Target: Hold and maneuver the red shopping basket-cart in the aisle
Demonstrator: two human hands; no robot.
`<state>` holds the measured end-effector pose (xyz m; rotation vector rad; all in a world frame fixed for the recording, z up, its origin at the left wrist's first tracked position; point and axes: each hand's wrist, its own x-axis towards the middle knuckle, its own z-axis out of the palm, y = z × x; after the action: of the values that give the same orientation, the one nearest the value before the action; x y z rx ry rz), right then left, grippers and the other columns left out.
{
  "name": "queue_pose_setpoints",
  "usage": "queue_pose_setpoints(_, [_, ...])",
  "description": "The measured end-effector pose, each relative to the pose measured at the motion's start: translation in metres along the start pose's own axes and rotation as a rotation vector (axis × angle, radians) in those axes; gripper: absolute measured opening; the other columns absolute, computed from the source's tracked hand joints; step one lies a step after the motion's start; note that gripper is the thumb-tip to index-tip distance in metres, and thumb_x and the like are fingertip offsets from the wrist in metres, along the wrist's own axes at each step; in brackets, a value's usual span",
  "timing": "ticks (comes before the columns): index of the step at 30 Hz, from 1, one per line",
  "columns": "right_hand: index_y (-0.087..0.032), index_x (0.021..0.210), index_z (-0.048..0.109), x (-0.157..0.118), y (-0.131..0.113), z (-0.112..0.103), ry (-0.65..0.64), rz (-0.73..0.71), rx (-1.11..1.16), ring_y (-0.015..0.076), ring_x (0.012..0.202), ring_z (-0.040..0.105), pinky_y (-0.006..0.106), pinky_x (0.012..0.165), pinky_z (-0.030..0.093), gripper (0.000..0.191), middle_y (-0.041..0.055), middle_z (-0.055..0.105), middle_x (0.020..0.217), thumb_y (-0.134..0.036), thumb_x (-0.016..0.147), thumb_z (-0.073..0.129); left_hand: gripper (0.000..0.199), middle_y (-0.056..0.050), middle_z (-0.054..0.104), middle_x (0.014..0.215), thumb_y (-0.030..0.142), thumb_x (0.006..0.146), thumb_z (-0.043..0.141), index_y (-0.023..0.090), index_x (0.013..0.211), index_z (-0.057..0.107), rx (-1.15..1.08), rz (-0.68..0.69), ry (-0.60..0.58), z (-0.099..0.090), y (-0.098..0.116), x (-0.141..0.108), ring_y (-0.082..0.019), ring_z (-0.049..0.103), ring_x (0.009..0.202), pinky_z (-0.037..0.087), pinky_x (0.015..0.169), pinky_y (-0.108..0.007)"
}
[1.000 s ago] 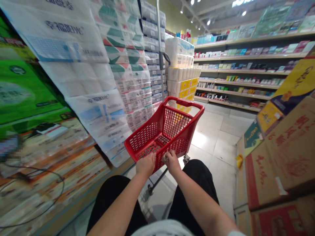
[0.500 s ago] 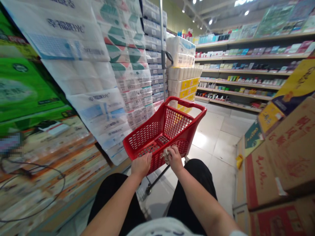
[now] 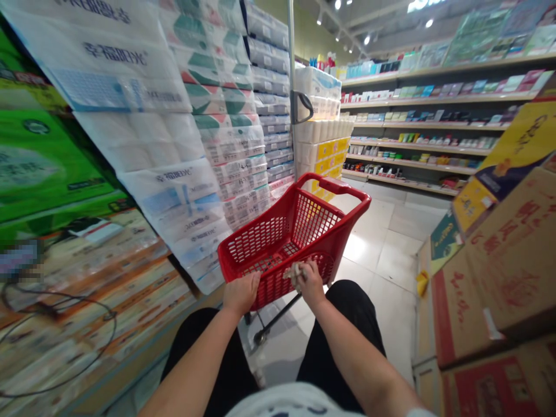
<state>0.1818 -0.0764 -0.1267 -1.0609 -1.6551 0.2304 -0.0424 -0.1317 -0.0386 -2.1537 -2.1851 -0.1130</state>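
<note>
A red plastic shopping cart [image 3: 278, 295] stands between my knees, its basket bare inside and its handle at the far right. My left hand [image 3: 241, 294] is closed over the near top rim of the basket. My right hand [image 3: 309, 282] holds a crumpled, pale cloth [image 3: 295, 274] against the perforated side of the cart, a little below the rim. Fingers partly cover the cloth. Below the basket, the grey metal leg and a caster wheel [image 3: 260, 337] show on the floor side.
Stacked packs of toilet paper [image 3: 143, 139] rise close on the left, above a low platform with a black cable [image 3: 113, 324]. Cardboard boxes [image 3: 512, 260] are piled at the right. A metal pole [image 3: 292, 145] stands behind the cart; stocked shelves [image 3: 434, 98] line the back.
My right hand has shifted the cloth slightly on the cart's side. The cart has turned or tilted a little to the right at its handle, and my left hand sits slightly further left.
</note>
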Motion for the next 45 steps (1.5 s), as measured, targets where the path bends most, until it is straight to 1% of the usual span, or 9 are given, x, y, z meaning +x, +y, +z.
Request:
queue_pose_setpoints(3, [-0.021, 0.109, 0.057, 0.002, -0.001, -0.004, 0.114, -0.013, -0.014, 0.0211, 0.107, 0.054, 0.038, 0.096, 0.046, 0.031, 0.0102, 0.05, 0.113, -0.011, 0.081, 0.046, 0.057, -0.008, 0.073, 0.093, 0.046, 0.097, 0.011, 0.025, 0.102, 0.064, 0.001, 0.006, 0.007, 0.001, -0.003, 0.0, -0.025, 0.068, 0.084, 0.047, 0.07, -0.035])
queue_pose_setpoints(7, [-0.022, 0.102, 0.058, 0.005, 0.001, -0.008, -0.022, -0.039, -0.019, 0.0198, 0.095, 0.057, 0.034, 0.086, 0.05, 0.026, 0.0078, 0.052, 0.105, -0.012, 0.079, 0.05, 0.056, -0.007, 0.073, 0.096, 0.046, 0.097, 0.012, 0.026, 0.101, 0.064, -0.006, 0.006, 0.008, -0.001, -0.008, 0.0, -0.023, 0.068, 0.086, 0.047, 0.071, -0.033])
queue_pose_setpoints(11, [-0.021, 0.103, 0.057, 0.007, 0.006, -0.01, 0.165, 0.03, -0.039, 0.0218, 0.106, 0.053, 0.039, 0.095, 0.046, 0.026, 0.0096, 0.05, 0.11, -0.013, 0.079, 0.048, 0.052, -0.005, 0.073, 0.098, 0.045, 0.097, 0.015, 0.026, 0.1, 0.064, -0.026, -0.006, -0.022, -0.004, -0.013, 0.0, -0.021, 0.067, 0.089, 0.046, 0.074, -0.031])
queue_pose_setpoints(17, [-0.023, 0.09, 0.057, 0.003, 0.012, -0.01, -0.051, 0.101, -0.096, 0.0176, 0.085, 0.056, 0.03, 0.076, 0.051, 0.019, 0.005, 0.052, 0.103, -0.014, 0.074, 0.054, 0.052, -0.007, 0.072, 0.1, 0.045, 0.097, 0.015, 0.026, 0.104, 0.064, -0.047, -0.02, -0.015, -0.004, -0.016, -0.001, -0.023, 0.067, 0.092, 0.047, 0.076, -0.033])
queue_pose_setpoints(22, [-0.02, 0.102, 0.058, -0.003, 0.023, -0.013, 0.191, 0.158, -0.109, 0.0219, 0.101, 0.054, 0.036, 0.088, 0.049, 0.027, 0.0094, 0.051, 0.109, -0.012, 0.077, 0.05, 0.054, -0.007, 0.072, 0.099, 0.046, 0.097, 0.014, 0.028, 0.107, 0.064, -0.065, -0.013, -0.011, -0.001, -0.018, -0.001, -0.023, 0.067, 0.091, 0.047, 0.076, -0.034])
queue_pose_setpoints(27, [-0.023, 0.096, 0.062, -0.011, 0.034, -0.014, -0.168, 0.124, -0.048, 0.0166, 0.083, 0.059, 0.029, 0.075, 0.051, 0.028, 0.0036, 0.054, 0.1, -0.009, 0.073, 0.053, 0.055, -0.007, 0.072, 0.101, 0.047, 0.097, 0.013, 0.028, 0.109, 0.063, -0.063, -0.013, -0.009, -0.001, -0.02, -0.001, -0.024, 0.067, 0.092, 0.047, 0.077, -0.034])
queue_pose_setpoints(31, [-0.02, 0.105, 0.059, -0.007, 0.039, -0.019, 0.092, 0.238, -0.071, 0.0211, 0.103, 0.054, 0.035, 0.089, 0.047, 0.032, 0.0092, 0.05, 0.113, -0.011, 0.077, 0.048, 0.055, -0.008, 0.072, 0.102, 0.048, 0.097, 0.014, 0.027, 0.11, 0.062, -0.054, -0.013, -0.022, -0.002, -0.02, -0.001, -0.025, 0.068, 0.092, 0.047, 0.076, -0.035])
queue_pose_setpoints(36, [-0.021, 0.093, 0.061, -0.006, 0.046, -0.023, -0.006, 0.325, -0.054, 0.0165, 0.082, 0.057, 0.028, 0.077, 0.048, 0.03, 0.003, 0.054, 0.096, -0.01, 0.067, 0.052, 0.056, -0.007, 0.072, 0.1, 0.047, 0.097, 0.011, 0.028, 0.109, 0.063, -0.052, 0.004, -0.01, -0.003, -0.02, -0.002, -0.024, 0.068, 0.092, 0.048, 0.076, -0.035])
queue_pose_setpoints(45, [-0.02, 0.085, 0.057, -0.011, 0.068, -0.022, 0.092, 0.547, -0.104, 0.0159, 0.073, 0.054, 0.026, 0.067, 0.044, 0.023, -0.0001, 0.054, 0.083, -0.016, 0.063, 0.052, 0.056, -0.007, 0.073, 0.1, 0.048, 0.097, 0.013, 0.027, 0.111, 0.063, -0.058, -0.02, -0.02, -0.003, -0.018, -0.001, -0.024, 0.068, 0.091, 0.049, 0.077, -0.035])
